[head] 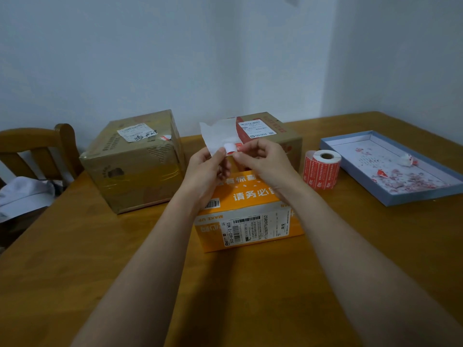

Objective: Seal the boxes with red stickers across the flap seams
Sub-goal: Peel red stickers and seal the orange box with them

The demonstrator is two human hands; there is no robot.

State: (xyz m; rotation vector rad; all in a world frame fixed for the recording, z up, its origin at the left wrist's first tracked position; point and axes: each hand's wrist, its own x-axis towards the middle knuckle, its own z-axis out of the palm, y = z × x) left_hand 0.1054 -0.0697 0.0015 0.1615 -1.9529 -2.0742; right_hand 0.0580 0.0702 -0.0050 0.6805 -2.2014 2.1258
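Above an orange box [246, 221] at the table's middle, my left hand [205, 169] pinches a white strip of backing paper [216, 135] that curls upward. My right hand [263, 160] pinches a red sticker [234, 149] whose end is lifted off that paper. A brown box with a red-edged label [270, 131] stands behind the orange one. A larger taped brown box [136, 159] sits to the left. The roll of red stickers [322, 169] stands upright on the table, right of my hands.
A shallow blue-grey tray [390, 166] holding torn red and white scraps lies at the right. A wooden chair [42, 146] with a pale cloth [23, 194] is at the left table edge. Walls close the back and right.
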